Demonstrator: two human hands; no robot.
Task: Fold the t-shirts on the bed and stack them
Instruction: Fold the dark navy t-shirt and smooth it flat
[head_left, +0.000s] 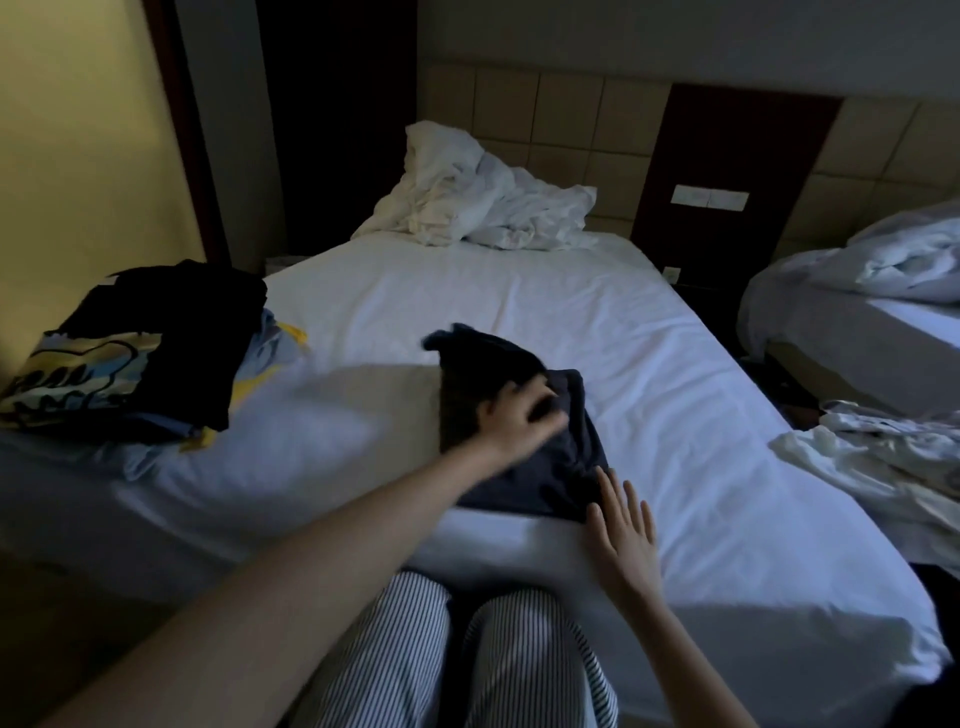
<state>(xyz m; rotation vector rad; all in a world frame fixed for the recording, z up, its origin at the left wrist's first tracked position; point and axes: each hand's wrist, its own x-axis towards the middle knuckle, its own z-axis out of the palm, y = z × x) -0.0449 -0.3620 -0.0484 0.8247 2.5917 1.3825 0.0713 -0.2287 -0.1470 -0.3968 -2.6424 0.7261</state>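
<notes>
A dark navy t-shirt (540, 467) lies partly folded on the white bed (519, 301), near its front edge. My left hand (519, 415) is on top of it, fingers curled and gripping a fold of the cloth. At the shirt's near right corner my right hand (621, 525) lies flat on the sheet with straight fingers, fingertips touching the cloth edge. On the left side of the bed sits a pile of clothes (150, 353): dark garments over a light blue and yellow patterned one.
Crumpled white bedding (478, 202) lies at the head of the bed against the padded headboard. A second bed (857, 296) with rumpled covers stands at the right. White cloth (883, 462) hangs at the right edge. My striped-trousered knees (467, 654) press against the bed.
</notes>
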